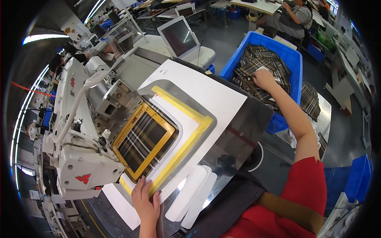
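My left hand [145, 199] lies with fingers stretched on the near corner of a grey template edged with yellow tape [179, 154], just below a yellow clamp frame [166, 137]. Inside that frame a dark plaid fabric piece [139, 139] with white and tan stripes lies flat. Over to the right, my right hand [265, 80] reaches into a blue bin [294, 71], its fingers closed on a plaid cloth piece [254, 63] from the pile. A small white label or paper shows beside those fingers.
A white sewing machine head [85, 166] stands left of the frame. White paper sheet [226, 93] lies under the template, and several white rounded strips [190, 194] rest near me. Behind stands a tilted screen [178, 37]. More plaid cloth [309, 101] hangs beside the bin. Another person [291, 20] sits far right.
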Demonstrator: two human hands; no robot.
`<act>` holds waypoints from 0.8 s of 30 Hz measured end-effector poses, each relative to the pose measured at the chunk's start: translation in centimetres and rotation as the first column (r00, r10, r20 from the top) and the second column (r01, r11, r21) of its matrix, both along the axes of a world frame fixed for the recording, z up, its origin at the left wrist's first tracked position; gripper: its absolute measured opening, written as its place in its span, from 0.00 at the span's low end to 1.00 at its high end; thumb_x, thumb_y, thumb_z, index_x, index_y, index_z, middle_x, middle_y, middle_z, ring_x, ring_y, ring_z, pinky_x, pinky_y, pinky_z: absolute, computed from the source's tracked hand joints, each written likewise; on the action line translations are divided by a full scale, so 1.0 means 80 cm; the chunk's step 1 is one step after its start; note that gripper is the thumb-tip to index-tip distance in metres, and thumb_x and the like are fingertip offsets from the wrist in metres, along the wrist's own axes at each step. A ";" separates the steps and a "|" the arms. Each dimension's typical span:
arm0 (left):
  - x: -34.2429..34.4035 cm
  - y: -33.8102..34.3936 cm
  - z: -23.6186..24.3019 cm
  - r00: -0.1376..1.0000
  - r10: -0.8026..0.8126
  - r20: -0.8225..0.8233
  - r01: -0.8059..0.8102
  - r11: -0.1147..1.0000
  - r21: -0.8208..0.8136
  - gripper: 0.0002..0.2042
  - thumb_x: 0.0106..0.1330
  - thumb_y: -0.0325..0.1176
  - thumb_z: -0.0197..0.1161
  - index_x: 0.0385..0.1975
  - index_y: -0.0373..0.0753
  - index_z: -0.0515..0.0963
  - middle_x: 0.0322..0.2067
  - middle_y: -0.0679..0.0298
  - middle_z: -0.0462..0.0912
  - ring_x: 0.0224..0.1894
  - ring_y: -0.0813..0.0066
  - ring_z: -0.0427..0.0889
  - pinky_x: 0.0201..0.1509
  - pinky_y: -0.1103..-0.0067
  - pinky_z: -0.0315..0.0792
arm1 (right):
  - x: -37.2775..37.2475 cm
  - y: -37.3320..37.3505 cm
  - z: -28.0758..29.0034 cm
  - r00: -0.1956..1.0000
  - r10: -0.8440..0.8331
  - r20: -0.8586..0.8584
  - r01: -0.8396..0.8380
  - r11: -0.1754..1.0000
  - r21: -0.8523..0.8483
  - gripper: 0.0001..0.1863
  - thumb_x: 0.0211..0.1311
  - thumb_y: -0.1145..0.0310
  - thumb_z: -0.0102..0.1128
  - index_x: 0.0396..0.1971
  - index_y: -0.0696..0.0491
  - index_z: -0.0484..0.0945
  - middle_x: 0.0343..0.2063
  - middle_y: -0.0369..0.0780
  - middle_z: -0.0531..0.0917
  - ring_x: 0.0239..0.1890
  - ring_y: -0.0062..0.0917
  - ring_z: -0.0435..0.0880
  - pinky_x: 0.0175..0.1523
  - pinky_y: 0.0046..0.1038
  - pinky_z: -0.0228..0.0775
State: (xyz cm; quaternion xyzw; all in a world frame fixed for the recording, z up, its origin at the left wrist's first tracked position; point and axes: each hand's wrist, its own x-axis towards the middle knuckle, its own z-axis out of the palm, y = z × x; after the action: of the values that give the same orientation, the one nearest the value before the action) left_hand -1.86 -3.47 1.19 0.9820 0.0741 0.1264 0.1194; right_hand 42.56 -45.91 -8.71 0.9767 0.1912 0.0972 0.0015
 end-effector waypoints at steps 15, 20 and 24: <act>0.096 -0.067 0.040 0.978 -0.205 -0.045 -0.059 -0.065 -0.996 0.32 0.69 0.46 0.57 0.65 0.31 0.58 0.57 0.52 0.72 0.52 0.67 0.78 0.56 0.77 0.72 | -0.294 0.225 0.184 0.584 0.781 0.223 -0.759 0.428 0.490 0.06 0.50 0.68 0.67 0.27 0.53 0.80 0.24 0.39 0.80 0.25 0.30 0.79 0.31 0.28 0.71; 0.111 -0.054 0.021 0.980 0.003 -0.201 -0.197 0.226 -0.954 0.17 0.69 0.36 0.58 0.52 0.32 0.71 0.38 0.63 0.78 0.38 0.79 0.78 0.46 0.80 0.75 | -0.301 0.296 0.179 0.355 0.865 0.354 -0.815 0.100 0.571 0.13 0.45 0.67 0.71 0.33 0.51 0.81 0.34 0.39 0.82 0.38 0.34 0.81 0.42 0.35 0.72; 0.084 -0.023 -0.008 1.000 -0.018 0.002 0.010 0.450 -0.893 0.15 0.70 0.38 0.56 0.47 0.32 0.74 0.30 0.62 0.79 0.28 0.78 0.71 0.33 0.78 0.70 | -0.248 0.358 0.190 0.342 0.940 0.017 -0.724 0.252 0.642 0.13 0.54 0.63 0.67 0.33 0.56 0.80 0.32 0.42 0.82 0.36 0.37 0.80 0.42 0.33 0.71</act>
State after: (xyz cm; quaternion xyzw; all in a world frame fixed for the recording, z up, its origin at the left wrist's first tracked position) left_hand 4.84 -5.33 0.57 0.7747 0.1218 0.0642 0.6171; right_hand 22.74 -17.28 6.53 0.6656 0.6483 -0.0553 -0.3657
